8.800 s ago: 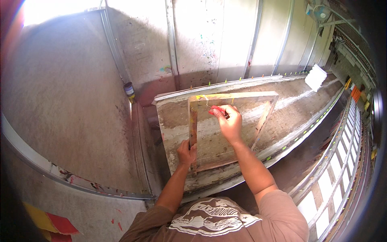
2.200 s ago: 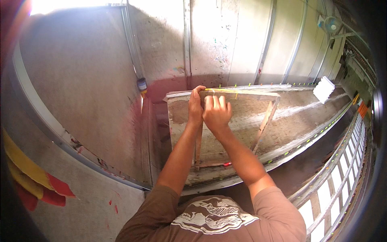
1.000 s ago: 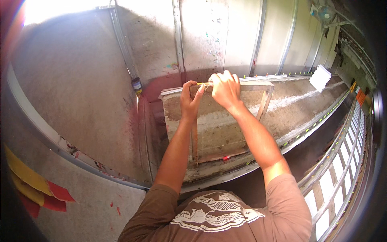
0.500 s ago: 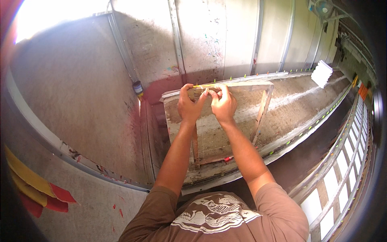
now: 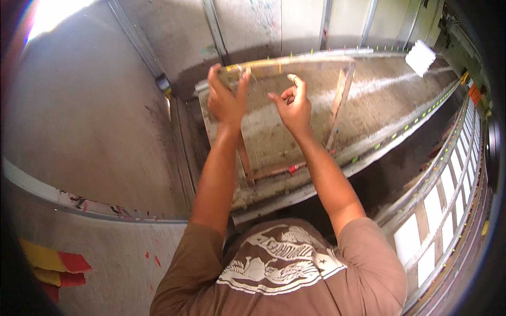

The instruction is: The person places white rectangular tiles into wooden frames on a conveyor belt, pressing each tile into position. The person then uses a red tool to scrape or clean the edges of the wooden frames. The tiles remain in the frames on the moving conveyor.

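Observation:
A wooden frame (image 5: 341, 100) stands over a long, stained work table (image 5: 374, 95), with a yellowish strip along its far rail. My left hand (image 5: 227, 102) is at the frame's far left corner, fingers and thumb spread apart on either side of the rail's end. Pale thin thread-like bits (image 5: 252, 73) show on the rail beside its thumb; they are too fine to make out well. Right of it, my right hand (image 5: 295, 108) hovers over the frame's opening, thumb and forefinger apart, the other fingers partly curled. Nothing can be seen in it. Faint thin lines run down inside the frame.
A white stack (image 5: 420, 58) sits at the table's far right. Slatted racks with white panels (image 5: 408, 237) run along the right. A small can (image 5: 163, 83) is by the left wall. A red piece (image 5: 293, 169) is on the near rail. Yellow-and-red strips (image 5: 55, 260) lie lower left.
My hands, close together at the far rail before, have moved apart. The right has dropped away from the rail; the left has stayed near the corner. The whole view has shifted.

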`<state>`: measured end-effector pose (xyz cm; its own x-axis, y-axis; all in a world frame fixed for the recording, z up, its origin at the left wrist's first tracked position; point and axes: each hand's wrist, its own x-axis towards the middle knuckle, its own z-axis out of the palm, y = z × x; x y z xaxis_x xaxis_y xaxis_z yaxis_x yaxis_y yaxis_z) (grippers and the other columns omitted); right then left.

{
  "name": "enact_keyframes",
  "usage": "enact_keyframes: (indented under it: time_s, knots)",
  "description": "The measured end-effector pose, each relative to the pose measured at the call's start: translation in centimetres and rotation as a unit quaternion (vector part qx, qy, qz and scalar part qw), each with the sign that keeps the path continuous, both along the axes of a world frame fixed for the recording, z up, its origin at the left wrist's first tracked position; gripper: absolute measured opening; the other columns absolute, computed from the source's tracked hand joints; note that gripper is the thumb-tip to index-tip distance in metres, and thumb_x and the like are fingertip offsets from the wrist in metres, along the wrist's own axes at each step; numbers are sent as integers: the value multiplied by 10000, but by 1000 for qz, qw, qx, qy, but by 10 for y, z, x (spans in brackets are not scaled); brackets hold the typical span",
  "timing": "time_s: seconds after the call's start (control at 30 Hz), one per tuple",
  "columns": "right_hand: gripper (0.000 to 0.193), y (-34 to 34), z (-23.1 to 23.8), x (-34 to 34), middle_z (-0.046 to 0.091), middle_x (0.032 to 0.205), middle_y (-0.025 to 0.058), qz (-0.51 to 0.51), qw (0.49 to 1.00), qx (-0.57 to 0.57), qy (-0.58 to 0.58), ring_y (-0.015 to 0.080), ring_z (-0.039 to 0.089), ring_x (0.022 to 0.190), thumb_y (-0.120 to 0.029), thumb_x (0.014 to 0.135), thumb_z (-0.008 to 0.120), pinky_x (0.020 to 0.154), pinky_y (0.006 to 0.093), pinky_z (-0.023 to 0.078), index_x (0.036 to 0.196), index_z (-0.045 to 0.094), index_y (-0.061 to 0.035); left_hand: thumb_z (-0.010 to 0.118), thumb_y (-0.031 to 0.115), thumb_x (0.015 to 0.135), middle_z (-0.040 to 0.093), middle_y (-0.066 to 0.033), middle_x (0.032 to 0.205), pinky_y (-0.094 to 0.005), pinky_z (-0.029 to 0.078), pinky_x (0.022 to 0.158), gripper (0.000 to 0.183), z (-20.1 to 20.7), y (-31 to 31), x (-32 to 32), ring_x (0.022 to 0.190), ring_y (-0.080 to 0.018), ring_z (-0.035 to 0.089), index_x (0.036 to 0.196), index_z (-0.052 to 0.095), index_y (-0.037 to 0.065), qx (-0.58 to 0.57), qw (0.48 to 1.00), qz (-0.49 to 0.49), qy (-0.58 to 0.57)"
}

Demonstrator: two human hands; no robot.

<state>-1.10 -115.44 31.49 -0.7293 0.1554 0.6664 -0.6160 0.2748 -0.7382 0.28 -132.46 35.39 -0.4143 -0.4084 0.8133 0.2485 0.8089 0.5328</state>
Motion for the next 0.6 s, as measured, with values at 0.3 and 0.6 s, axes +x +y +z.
enact_keyframes:
  time_s: [0.3, 0.6]
  knots:
    - [228, 101, -218, 38, 674, 740, 90, 91, 922, 356, -117, 301, 670, 681, -261, 830, 807, 633, 417, 527, 891, 693, -72, 808, 478, 864, 664, -195, 1139, -472, 532, 862, 725, 7, 2, -1, 1022, -365, 688, 1386, 454, 121, 53, 997, -31, -43]
    - [335, 119, -279, 59, 597, 1155, 97, 111, 810, 563, -121, 317, 577, 1156, -243, 826, 762, 874, 460, 538, 1119, 646, -131, 823, 479, 844, 672, -194, 1118, -485, 542, 789, 748, -3, -7, -14, 976, -395, 694, 1383, 444, 125, 21, 999, 13, -27]
